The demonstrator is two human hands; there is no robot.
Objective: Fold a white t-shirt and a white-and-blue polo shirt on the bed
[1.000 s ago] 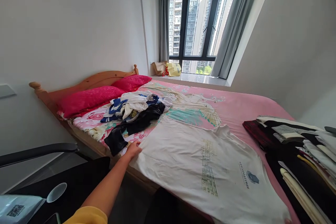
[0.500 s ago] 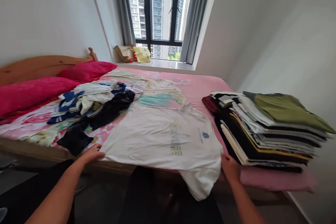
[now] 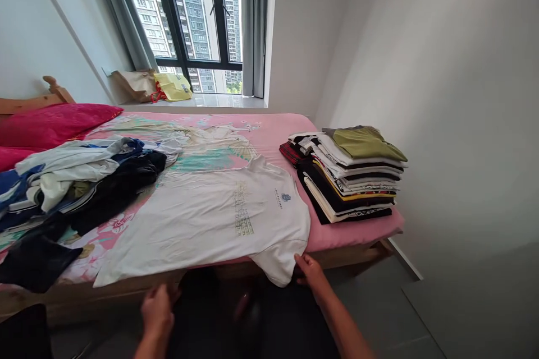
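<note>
A white T-shirt (image 3: 202, 224) lies spread on its side across the bed, its collar toward the right and its hem toward the left. It bears a small blue crest and a block of greenish print. The near sleeve hangs over the bed's front edge. At that sleeve's cuff is my right hand (image 3: 312, 275), its thumb and fingers closed on the fabric. My left hand (image 3: 158, 308) is apart from the shirt, below the bed edge, blurred by motion with its fingers partly curled.
A tall stack of folded clothes (image 3: 349, 179), olive on top, stands at the bed's right corner. On the left lies a loose heap of clothes (image 3: 80, 174), white, blue and black. Beyond are a red pillow (image 3: 59, 123) and bags (image 3: 172, 87) on the windowsill.
My left hand has let go of the shirt's hem corner and moved right, below the bed edge. My right hand remains at the sleeve. The view has turned to the right.
</note>
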